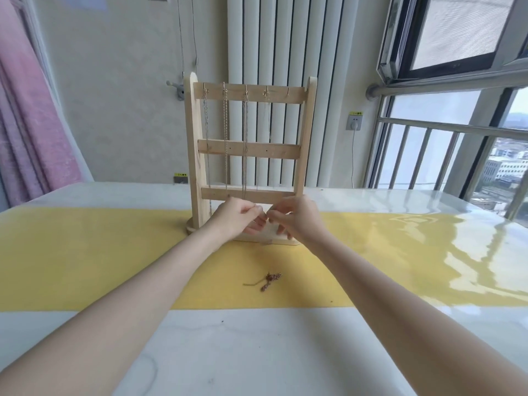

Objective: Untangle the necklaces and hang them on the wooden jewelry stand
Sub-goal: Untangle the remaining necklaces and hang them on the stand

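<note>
A fine chain, barely visible, is pinched between both hands just in front of the wooden jewelry stand (248,155) at its lowest rail. Left hand (240,217) and right hand (295,220) each keep a fingertip grip pressed together on it. Tease gently, hands apart. A tangled gold necklace (270,280) lies at 6 o'clock on the yellow runner (85,252); the tabletop (257,352) offers room either side

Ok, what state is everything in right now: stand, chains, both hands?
Wooden stand: upright on the table.
Hung chains: four hanging from top hooks; fifth hook bare.
Tangled chain: bunched on the yellow strip, untouched.
Left hand: fingertips pinched; anything held is too small to see.
Right hand: the same.
</note>
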Demonstrator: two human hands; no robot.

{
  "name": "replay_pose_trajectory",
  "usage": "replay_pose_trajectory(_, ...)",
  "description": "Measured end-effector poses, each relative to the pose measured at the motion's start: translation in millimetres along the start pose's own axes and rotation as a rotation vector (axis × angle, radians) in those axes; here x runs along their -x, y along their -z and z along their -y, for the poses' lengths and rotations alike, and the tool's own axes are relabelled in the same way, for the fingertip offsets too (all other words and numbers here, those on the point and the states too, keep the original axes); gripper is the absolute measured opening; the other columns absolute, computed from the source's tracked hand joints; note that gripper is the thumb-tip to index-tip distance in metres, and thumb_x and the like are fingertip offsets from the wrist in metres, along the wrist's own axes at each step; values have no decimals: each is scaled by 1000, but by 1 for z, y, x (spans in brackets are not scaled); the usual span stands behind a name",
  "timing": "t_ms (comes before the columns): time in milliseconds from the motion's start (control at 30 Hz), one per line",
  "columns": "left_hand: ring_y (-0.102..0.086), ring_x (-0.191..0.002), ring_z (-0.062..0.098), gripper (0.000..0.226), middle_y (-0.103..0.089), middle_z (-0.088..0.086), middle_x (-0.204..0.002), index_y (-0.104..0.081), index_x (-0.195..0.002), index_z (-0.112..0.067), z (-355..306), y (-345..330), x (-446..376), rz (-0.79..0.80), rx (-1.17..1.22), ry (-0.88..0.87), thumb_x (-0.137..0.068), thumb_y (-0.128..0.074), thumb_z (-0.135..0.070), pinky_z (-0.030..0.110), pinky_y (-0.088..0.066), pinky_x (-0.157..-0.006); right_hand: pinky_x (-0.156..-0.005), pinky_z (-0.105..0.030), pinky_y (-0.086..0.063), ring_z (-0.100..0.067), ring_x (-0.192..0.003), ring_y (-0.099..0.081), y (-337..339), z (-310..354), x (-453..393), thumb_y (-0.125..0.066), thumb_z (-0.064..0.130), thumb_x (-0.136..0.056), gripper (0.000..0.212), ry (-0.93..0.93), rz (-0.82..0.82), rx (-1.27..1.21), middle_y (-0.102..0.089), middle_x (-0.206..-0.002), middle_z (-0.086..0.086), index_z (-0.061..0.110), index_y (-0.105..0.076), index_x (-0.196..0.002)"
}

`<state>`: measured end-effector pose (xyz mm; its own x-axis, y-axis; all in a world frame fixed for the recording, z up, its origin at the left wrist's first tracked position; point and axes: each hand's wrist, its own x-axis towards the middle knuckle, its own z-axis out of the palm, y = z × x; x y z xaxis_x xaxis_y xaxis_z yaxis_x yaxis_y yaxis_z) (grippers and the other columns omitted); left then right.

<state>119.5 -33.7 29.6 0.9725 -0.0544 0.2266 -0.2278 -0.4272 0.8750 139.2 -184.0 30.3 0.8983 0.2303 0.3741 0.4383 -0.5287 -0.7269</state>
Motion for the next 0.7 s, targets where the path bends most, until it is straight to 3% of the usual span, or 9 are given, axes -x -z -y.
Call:
replay_pose_trajectory(100, -68, -80, 18, 28, -69, 13, -90, -66, -97, 3, 7, -3, 2, -2, 11, 11, -99, -45, -15, 18, -55, -72, -35, -15, -35, -2, -35, -53, -5, -6, 3, -59, 2, -85, 12, -66, 25, -36, -63, -65, -10, 2, -69, -77)
replay_pose_trajectory(267, -67, -78, 14, 22, -69, 11, -91, -66, -101, -2, 5, -3, 5, -11, -44, 2, -97, -50, -16, 12, -52, -64, -39, -19, -44, -8, -45, -58, -7, -10, 7, -58, 0, -85, 11, -102, 79, -51, -66, -70, -11, 2, -68, -83)
replay_pose_trajectory(433, -62, -67, 9, 7, -68, 1, -79, -66, -92, -13, 2, 4, 23, -118, -310, 24, -89, -60, -12, 19, -49, -62, -36, -17, -43, -16, -50, -60, -2, -8, 14, -56, 1, -87, 9, -80, 20, 91, -69, -81, -16, 5, -63, -88)
replay_pose_trajectory(533, -59, -67, 8, 4, -68, -5, -74, -69, -82, -19, -1, 5, 47, 56, -389, 32, -85, -68, -20, 25, -47, -66, -41, -18, -46, -20, -53, -59, 4, -4, 30, -58, 2, -86, 11, -38, 106, 136, -68, -74, -14, 6, -68, -82)
replay_pose_trajectory(600, -56, -67, 7, 5, -66, -11, -74, -72, -81, -22, -4, -2, 65, 225, -394, 48, -84, -69, -25, 20, -44, -65, -48, -17, -46, -13, -54, -56, 7, -1, 46, -62, 3, -85, 11, -25, 236, 182, -65, -69, -7, 5, -72, -84)
replay_pose_trajectory(700, -54, -69, 6, 8, -62, -15, -73, -72, -86, -21, -4, -15, 79, 202, -510, -33, -83, -68, -27, 17, -39, -59, -56, -12, -41, -2, -60, -55, 11, 3, 66, -64, 9, -85, 13, -2, 330, 243, -63, -71, 3, 7, -76, -92)
